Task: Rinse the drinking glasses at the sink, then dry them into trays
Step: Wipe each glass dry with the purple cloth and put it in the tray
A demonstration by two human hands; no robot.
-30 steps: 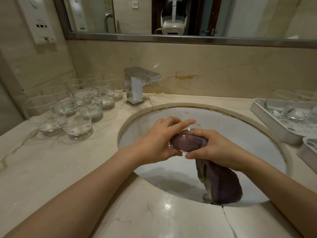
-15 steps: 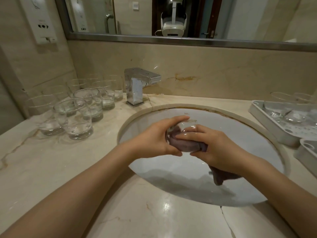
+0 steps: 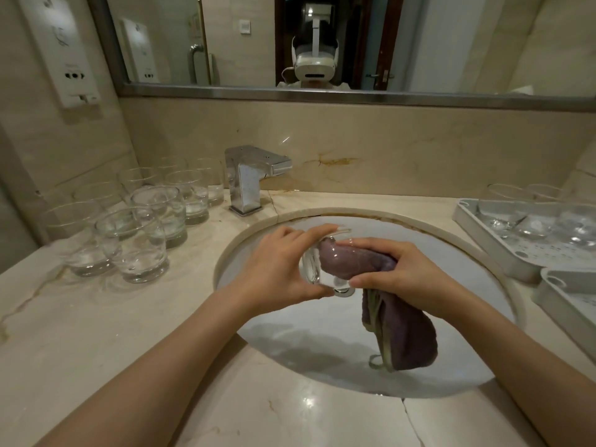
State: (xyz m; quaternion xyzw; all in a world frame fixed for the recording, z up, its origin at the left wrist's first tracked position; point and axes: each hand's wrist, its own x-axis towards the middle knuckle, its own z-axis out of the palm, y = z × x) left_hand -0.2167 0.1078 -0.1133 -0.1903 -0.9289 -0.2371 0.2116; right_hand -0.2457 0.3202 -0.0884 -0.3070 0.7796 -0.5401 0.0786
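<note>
The left hand (image 3: 277, 269) curls round a glass (image 3: 317, 269) above the sink (image 3: 477, 253) — the right hand (image 3: 403, 275) pinches a purple cloth (image 3: 400, 330) stuffed inside. Wet glass may slip and break.

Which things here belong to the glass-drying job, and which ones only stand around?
Belong to the job:
- glass, gripped by left hand
- purple cloth, pushed into it by right hand
- waiting glasses
- trays
- sink

Only standing around:
- faucet, no water running
- mirror
- wall dispenser
</note>
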